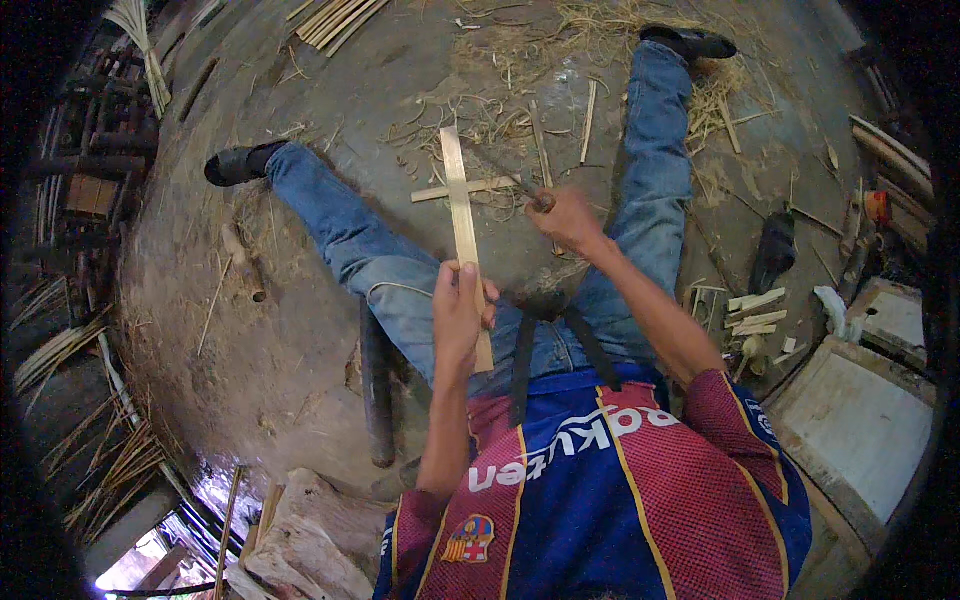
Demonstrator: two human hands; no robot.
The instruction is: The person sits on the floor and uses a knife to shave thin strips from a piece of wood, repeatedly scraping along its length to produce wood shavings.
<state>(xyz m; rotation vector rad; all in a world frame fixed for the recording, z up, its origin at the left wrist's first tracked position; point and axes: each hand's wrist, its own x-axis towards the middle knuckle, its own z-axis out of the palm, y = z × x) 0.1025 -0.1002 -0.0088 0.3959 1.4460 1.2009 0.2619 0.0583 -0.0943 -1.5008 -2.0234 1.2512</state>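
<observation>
A flat, pale strip of split bamboo (pixel 460 205) stands nearly upright in front of me, its lower end close to my lap. My left hand (pixel 460 312) is closed around its lower part, thumb on the near face. In my right hand (pixel 570 220) is the handle of a knife (pixel 512 180). The thin, dark blade points up and left toward the strip; whether it touches I cannot tell. Behind the strip, a second pale piece (pixel 430 193) lies crosswise on the floor. A dark pad (pixel 545 300) with straps rests at my lap between my thighs.
My jeans-clad legs stretch apart on the floor. Curly shavings (pixel 470 118) and loose strips are scattered between them. A bundle of strips (pixel 338 22) lies at the far side. Short pieces (pixel 757 312) and a pale-topped board (pixel 850 425) are to the right, a bamboo tube (pixel 243 262) to the left.
</observation>
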